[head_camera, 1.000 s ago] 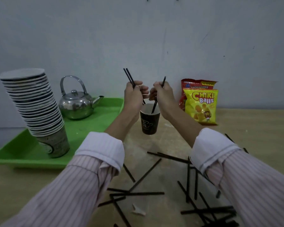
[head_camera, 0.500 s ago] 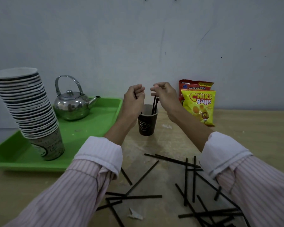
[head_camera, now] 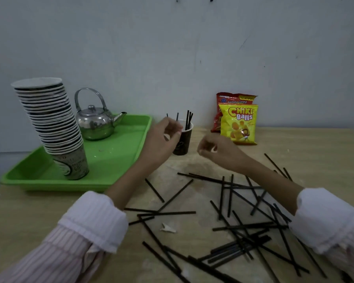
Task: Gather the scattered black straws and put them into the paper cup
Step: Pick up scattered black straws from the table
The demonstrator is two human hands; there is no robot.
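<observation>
A dark paper cup [head_camera: 184, 141] stands on the wooden table near the wall, with several black straws [head_camera: 188, 119] sticking up out of it. My left hand [head_camera: 164, 137] hovers just left of the cup, fingers loosely curled and holding nothing; it hides the cup's left side. My right hand [head_camera: 217, 150] is to the right of the cup and a little nearer, also curled and without a straw. Several more black straws [head_camera: 233, 227] lie scattered and crossed on the table in front of me.
A green tray [head_camera: 114, 160] at the left carries a leaning stack of paper cups [head_camera: 53, 127] and a steel kettle [head_camera: 94, 121]. Two snack bags [head_camera: 238, 121] stand against the wall right of the cup. A white paper scrap [head_camera: 168, 228] lies among the straws.
Both hands dropped their straws into the cup and have pulled back toward me, lower and wider apart. The straws now stand in the cup on their own.
</observation>
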